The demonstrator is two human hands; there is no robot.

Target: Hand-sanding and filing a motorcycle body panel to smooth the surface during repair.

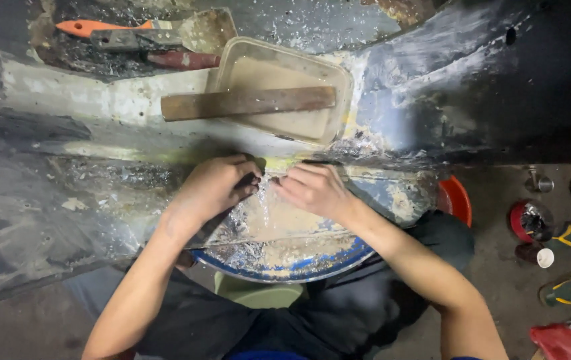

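While both hands press on the putty-coated panel [279,220], their fingers hold nothing. Left hand [213,187] and right hand [312,189] lie flat, fingers narrow, just below the plastic tray [339,73].

Both bare forearms reach up from the bottom edge and converge, the left hand [212,187] palm-down with fingers curled inward, the right hand [313,189] facing it, fingertips of the two nearly meeting.
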